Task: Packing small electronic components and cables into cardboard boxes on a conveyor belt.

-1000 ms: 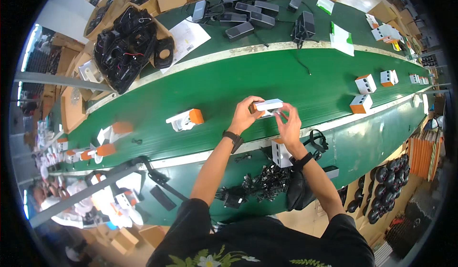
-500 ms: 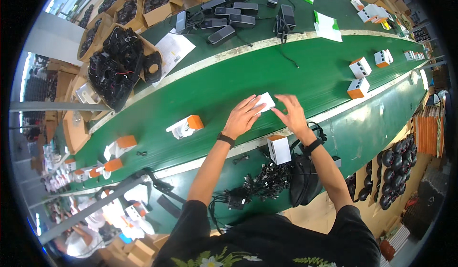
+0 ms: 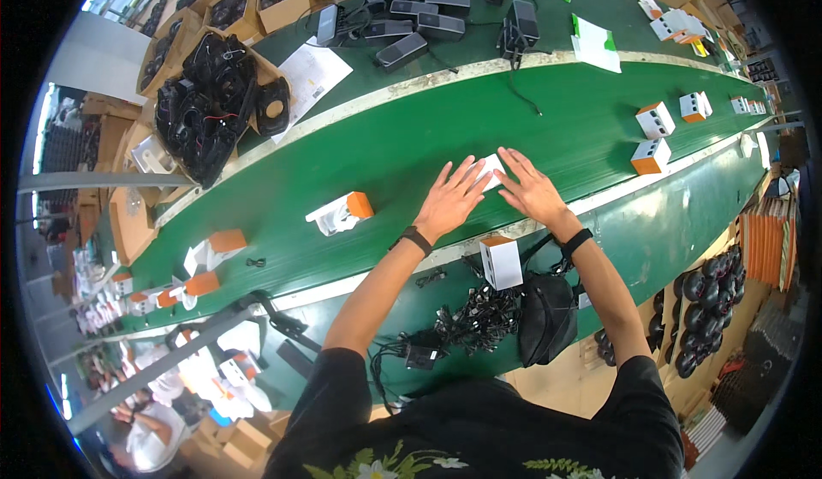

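Note:
A small white box (image 3: pixel 491 171) rests on the green conveyor belt (image 3: pixel 411 158), partly covered by my fingers. My left hand (image 3: pixel 450 198) comes at it from the left, its stretched fingers lying on the box. From the right, my right hand (image 3: pixel 533 191) also reaches it, fingers long and slightly spread, fingertips over its edge. Neither hand wraps around it. Nearer to me, a white box with an orange top (image 3: pixel 502 263) stands on the near bench. It is beside a heap of black cables (image 3: pixel 479 318) and a black bag (image 3: pixel 548 318).
An orange-and-white box with white contents (image 3: pixel 341 214) lies left on the belt. Farther right stand more orange-and-white boxes (image 3: pixel 652 155). Black adapters (image 3: pixel 441 25) and a carton of black parts (image 3: pixel 210 107) line the far side. A metal rail (image 3: pixel 171 380) crosses lower left, near another person (image 3: pixel 154 436).
My right hand has closed in on the white box from the right; it was apart from it before. My left hand's fingers now lie further across the box. The view has shifted slightly.

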